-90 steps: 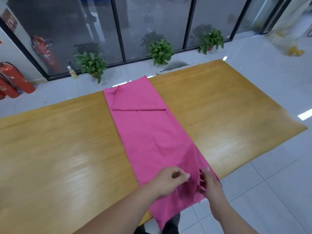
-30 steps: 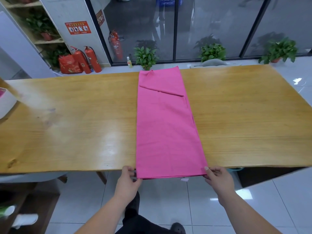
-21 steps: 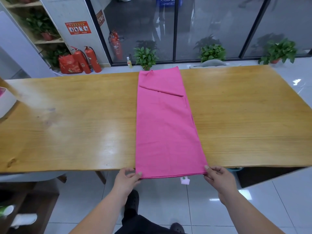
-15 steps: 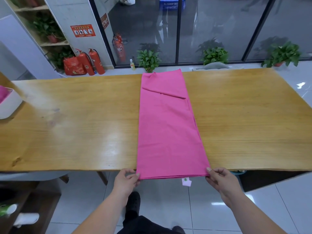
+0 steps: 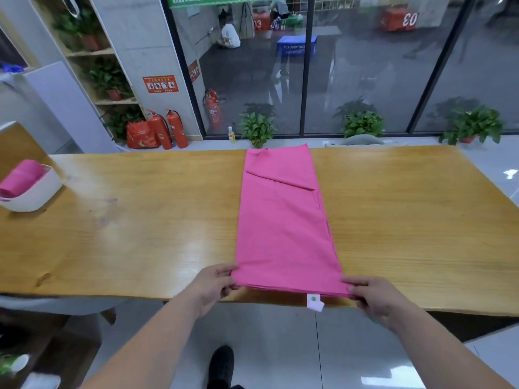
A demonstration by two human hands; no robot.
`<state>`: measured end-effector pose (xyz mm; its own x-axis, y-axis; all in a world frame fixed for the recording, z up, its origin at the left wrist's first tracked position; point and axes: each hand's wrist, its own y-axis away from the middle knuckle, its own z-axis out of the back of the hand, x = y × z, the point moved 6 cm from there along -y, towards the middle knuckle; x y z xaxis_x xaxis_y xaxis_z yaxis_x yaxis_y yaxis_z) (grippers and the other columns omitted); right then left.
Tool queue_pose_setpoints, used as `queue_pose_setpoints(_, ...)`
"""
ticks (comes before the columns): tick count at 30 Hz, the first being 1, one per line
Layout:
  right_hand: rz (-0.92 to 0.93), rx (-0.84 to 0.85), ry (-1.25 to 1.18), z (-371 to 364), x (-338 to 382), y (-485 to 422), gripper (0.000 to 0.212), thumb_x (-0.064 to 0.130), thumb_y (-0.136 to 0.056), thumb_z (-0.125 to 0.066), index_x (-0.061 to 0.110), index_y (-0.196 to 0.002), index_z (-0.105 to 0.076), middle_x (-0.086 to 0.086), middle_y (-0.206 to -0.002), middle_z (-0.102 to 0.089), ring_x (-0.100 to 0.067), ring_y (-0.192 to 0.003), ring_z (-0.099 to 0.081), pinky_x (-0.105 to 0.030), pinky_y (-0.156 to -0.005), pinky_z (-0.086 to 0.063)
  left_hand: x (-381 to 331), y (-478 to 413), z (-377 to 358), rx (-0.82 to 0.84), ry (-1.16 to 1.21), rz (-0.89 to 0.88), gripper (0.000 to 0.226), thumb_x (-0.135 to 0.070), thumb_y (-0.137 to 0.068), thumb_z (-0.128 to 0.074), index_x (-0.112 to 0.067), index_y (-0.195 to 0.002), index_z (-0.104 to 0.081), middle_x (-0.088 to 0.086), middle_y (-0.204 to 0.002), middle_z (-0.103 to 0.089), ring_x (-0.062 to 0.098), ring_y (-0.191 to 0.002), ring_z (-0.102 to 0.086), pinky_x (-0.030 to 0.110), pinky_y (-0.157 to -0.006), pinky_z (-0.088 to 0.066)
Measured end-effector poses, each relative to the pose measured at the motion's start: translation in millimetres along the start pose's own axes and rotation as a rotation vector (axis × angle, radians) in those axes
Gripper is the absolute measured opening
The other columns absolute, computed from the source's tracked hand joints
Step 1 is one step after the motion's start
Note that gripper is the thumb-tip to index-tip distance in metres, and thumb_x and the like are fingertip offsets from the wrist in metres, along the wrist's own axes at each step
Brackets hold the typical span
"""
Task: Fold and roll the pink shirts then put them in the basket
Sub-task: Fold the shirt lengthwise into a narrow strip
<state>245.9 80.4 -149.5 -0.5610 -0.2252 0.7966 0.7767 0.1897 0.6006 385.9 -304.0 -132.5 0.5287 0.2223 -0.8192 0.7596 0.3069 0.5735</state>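
Observation:
A pink shirt (image 5: 282,226), folded into one long narrow strip, lies across the wooden table (image 5: 140,226) from the far edge to the near edge. My left hand (image 5: 214,282) pinches its near left corner. My right hand (image 5: 373,297) pinches the near right corner. A small white tag (image 5: 315,301) hangs below the near hem. At the far left stands a white basket (image 5: 36,192) with a rolled pink shirt (image 5: 21,175) inside it.
Potted plants (image 5: 257,129) line the floor by the glass wall behind the table. Red fire extinguishers (image 5: 168,131) stand at the back left. A grey chair back (image 5: 363,140) shows beyond the far edge. My dark shoe (image 5: 222,366) is on the tiled floor below.
Three seconds ago both hands were bunching the near end. Since then they moved apart to the two near corners, and the hem now lies straight and slightly further onto the table.

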Motion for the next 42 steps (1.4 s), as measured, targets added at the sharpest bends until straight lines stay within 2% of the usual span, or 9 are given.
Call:
queue_pose_setpoints(4,0.249,-0.044,-0.218,5.5,89.9,16.1,0.033,-0.004,-0.104,-0.057,0.015,-0.115,-0.080,-0.005,-0.109,-0.075,-0.015,-0.085,-0.058,-0.029,-0.075,-0.049,-97.7,22.2,-10.8,0.058,0.176,-0.325,0.045,0.006,-0.102,-0.060,-0.018,-0.140,-0.066,-0.003,-0.136,-0.071,0.014,-0.088,-0.064,0.027,-0.075,-0.043)
queue_pose_setpoints(7,0.363,-0.054,-0.324,10.2,96.0,37.1,0.035,0.000,-0.106,-0.055,0.021,-0.121,-0.079,0.008,-0.104,-0.074,-0.011,-0.081,-0.051,-0.029,-0.079,-0.047,-101.4,36.6,-6.7,0.049,0.133,-0.400,0.048,0.003,-0.101,-0.063,-0.025,-0.140,-0.067,-0.013,-0.139,-0.068,0.017,-0.090,-0.057,0.029,-0.078,-0.044)
queue_pose_setpoints(11,0.232,-0.116,-0.043,-0.6,-6.3,30.6,0.037,-0.005,-0.105,-0.054,0.016,-0.125,-0.077,0.005,-0.088,-0.074,-0.012,-0.071,-0.049,-0.026,-0.066,-0.044,0.5,31.2,0.2,-0.032,-0.142,-0.226,0.047,0.002,-0.101,-0.063,-0.035,-0.129,-0.069,-0.006,-0.129,-0.075,0.012,-0.082,-0.067,0.025,-0.072,-0.051)
queue_pose_setpoints(16,0.056,-0.096,0.137,-1.9,-83.4,22.9,0.040,-0.013,-0.101,-0.052,0.008,-0.121,-0.078,0.001,-0.073,-0.073,-0.016,-0.063,-0.049,-0.026,-0.055,-0.044,80.8,28.4,5.9,-0.034,-0.206,0.013,0.039,0.000,-0.102,-0.062,-0.032,-0.120,-0.073,0.002,-0.131,-0.073,0.014,-0.099,-0.073,0.026,-0.076,-0.058)
queue_pose_setpoints(21,0.157,-0.072,0.172,4.6,-23.5,26.3,0.041,-0.010,-0.101,-0.051,0.014,-0.123,-0.077,-0.005,-0.094,-0.077,-0.010,-0.065,-0.058,-0.020,-0.057,-0.047,22.1,23.8,-0.1,-0.031,-0.138,-0.063,0.037,0.007,-0.100,-0.062,-0.014,-0.128,-0.072,0.004,-0.112,-0.080,0.014,-0.076,-0.063,0.022,-0.060,-0.048)
queue_pose_setpoints(26,0.388,-0.046,-0.274,14.7,75.2,53.2,0.038,-0.002,-0.104,-0.055,0.022,-0.119,-0.080,0.003,-0.105,-0.077,-0.009,-0.078,-0.060,-0.032,-0.076,-0.048,-62.4,45.1,-2.8,0.058,0.287,-0.327,0.039,0.004,-0.100,-0.063,-0.016,-0.133,-0.071,-0.005,-0.122,-0.075,0.009,-0.084,-0.054,0.024,-0.065,-0.040)
queue_pose_setpoints(31,0.286,-0.201,0.208,14.4,-6.1,52.4,0.045,-0.006,-0.098,-0.054,0.024,-0.119,-0.080,0.003,-0.074,-0.074,-0.012,-0.055,-0.048,-0.030,-0.057,-0.041,22.8,48.3,-0.8,-0.077,-0.188,-0.145,0.040,0.003,-0.099,-0.067,-0.018,-0.133,-0.070,0.002,-0.120,-0.078,0.012,-0.074,-0.060,0.021,-0.060,-0.043)
queue_pose_setpoints(35,0.126,-0.122,0.261,7.4,-68.8,52.5,0.046,-0.009,-0.098,-0.048,0.021,-0.115,-0.079,-0.004,-0.109,-0.077,-0.018,-0.067,-0.056,-0.033,-0.061,-0.049,84.3,53.8,-4.3,-0.002,-0.321,0.025,0.050,0.008,-0.094,-0.069,-0.022,-0.133,-0.067,0.003,-0.136,-0.069,0.006,-0.070,-0.069,0.025,-0.062,-0.048)
queue_pose_setpoints(42,0.287,-0.155,-0.073,22.5,-27.9,54.6,0.047,-0.002,-0.100,-0.054,0.034,-0.111,-0.083,-0.001,-0.088,-0.073,-0.020,-0.069,-0.051,-0.038,-0.070,-0.047,26.7,63.5,-0.2,0.116,0.282,-0.153,0.051,0.010,-0.095,-0.065,-0.015,-0.138,-0.067,-0.005,-0.137,-0.071,0.010,-0.089,-0.059,0.021,-0.062,-0.041)
